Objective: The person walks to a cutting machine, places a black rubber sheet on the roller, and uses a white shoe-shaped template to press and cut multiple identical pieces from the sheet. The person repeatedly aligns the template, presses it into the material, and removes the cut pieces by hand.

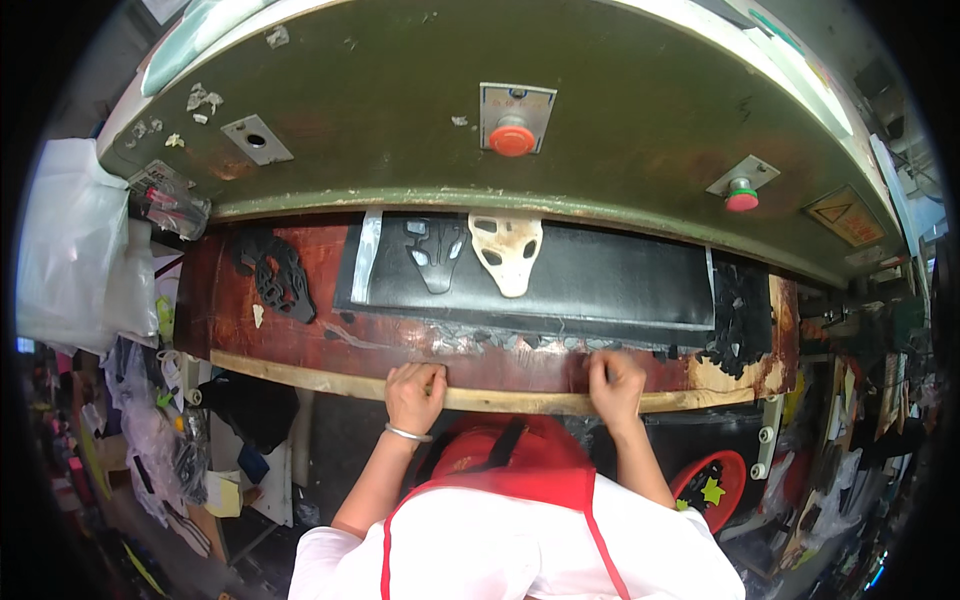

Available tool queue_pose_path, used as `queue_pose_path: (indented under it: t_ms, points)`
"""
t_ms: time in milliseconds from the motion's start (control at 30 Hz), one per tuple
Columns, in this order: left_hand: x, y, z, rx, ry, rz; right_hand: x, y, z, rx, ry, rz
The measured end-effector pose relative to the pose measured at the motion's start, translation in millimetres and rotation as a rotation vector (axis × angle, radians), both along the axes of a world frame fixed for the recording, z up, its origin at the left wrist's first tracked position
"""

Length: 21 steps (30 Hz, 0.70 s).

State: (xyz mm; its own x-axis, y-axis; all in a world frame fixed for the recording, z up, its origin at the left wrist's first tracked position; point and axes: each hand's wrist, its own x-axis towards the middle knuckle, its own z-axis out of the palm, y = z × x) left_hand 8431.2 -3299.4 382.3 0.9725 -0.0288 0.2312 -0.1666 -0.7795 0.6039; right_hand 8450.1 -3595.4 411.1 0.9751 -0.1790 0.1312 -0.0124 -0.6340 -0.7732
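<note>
My left hand is closed, its fingers curled at the wooden front edge of the work surface. Whether anything is inside it stays hidden. My right hand is also closed, over the same edge farther right; its fingertips are slightly blurred, and I cannot make out what they hold, if anything. Beyond both hands lies a smooth black sheet. On it rests a pale, tapered piece with oval openings. Just left of that is a dark shape of similar outline with cut-outs.
Black cut-out pieces lie on the reddish board at left; black scraps heap at right. A green machine front spans the far side, with a red button and another button. A red basin stands below right.
</note>
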Motion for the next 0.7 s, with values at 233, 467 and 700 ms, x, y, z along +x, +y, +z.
queue_pose_path:
  t_ms: [233,467,700]
  points:
    - [7.9,-2.3,28.0,-0.054,-0.172,0.0,45.4,104.0,9.4,-0.196,-0.068,0.25]
    - [-37.3,-1.8,19.0,0.122,-0.175,-0.056,-16.3,107.5,19.5,0.155,0.028,0.201]
    - [-59.7,-9.6,36.7,0.02,-0.111,-0.111,-31.1,67.0,46.4,1.093,0.273,0.162]
